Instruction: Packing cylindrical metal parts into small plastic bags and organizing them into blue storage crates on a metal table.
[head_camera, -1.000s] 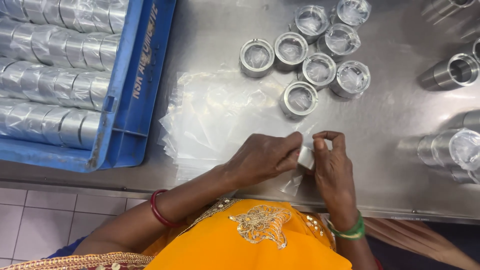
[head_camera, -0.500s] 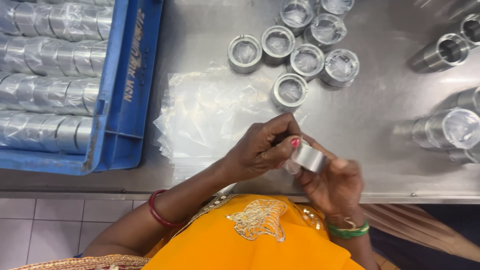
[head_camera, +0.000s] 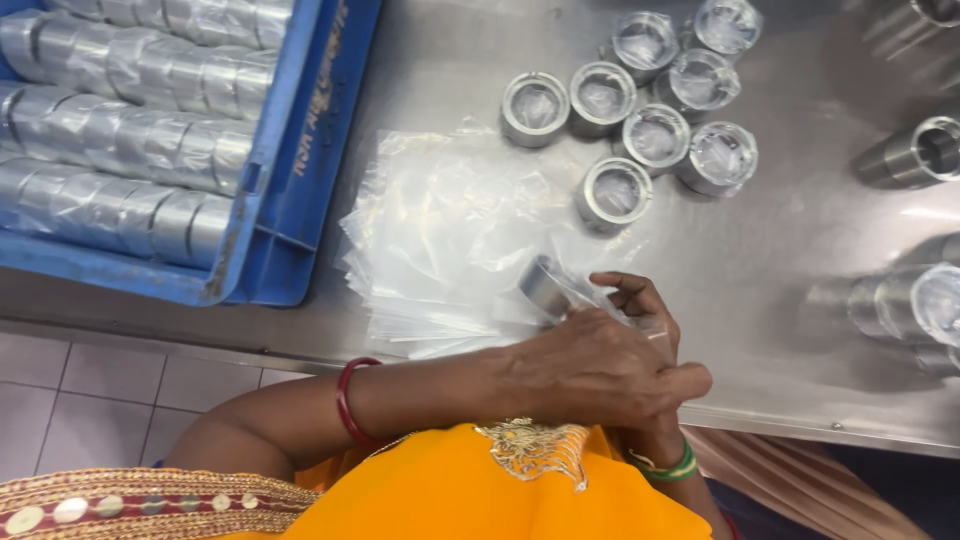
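While the head camera looks straight down, both hands meet at the near edge of the steel worktop (head_camera: 780, 250). The left hand (head_camera: 590, 370) lies on top, with a red bangle (head_camera: 345, 400) on its wrist. It covers most of the right hand (head_camera: 645, 315), which wears a green bangle (head_camera: 668, 466). Between them sits a small shiny metal ring (head_camera: 545, 285) inside a clear plastic bag (head_camera: 600, 300). The right hand's fingers curl around the bag and pinch it. The left hand's grip is hidden under its own back, so nobody can tell if it is pressed together or spread.

Just beside the hands, on the left, lies a messy pile of clear bags (head_camera: 450, 240). Past the pile stand six bagged metal rings (head_camera: 650, 105) close together, open side up. More metal parts (head_camera: 905, 300) rest far to the right. On the left edge sits a blue crate (head_camera: 300, 190), filled with rows of wrapped rings (head_camera: 120, 150). An orange top with gold trim shows at the bottom.
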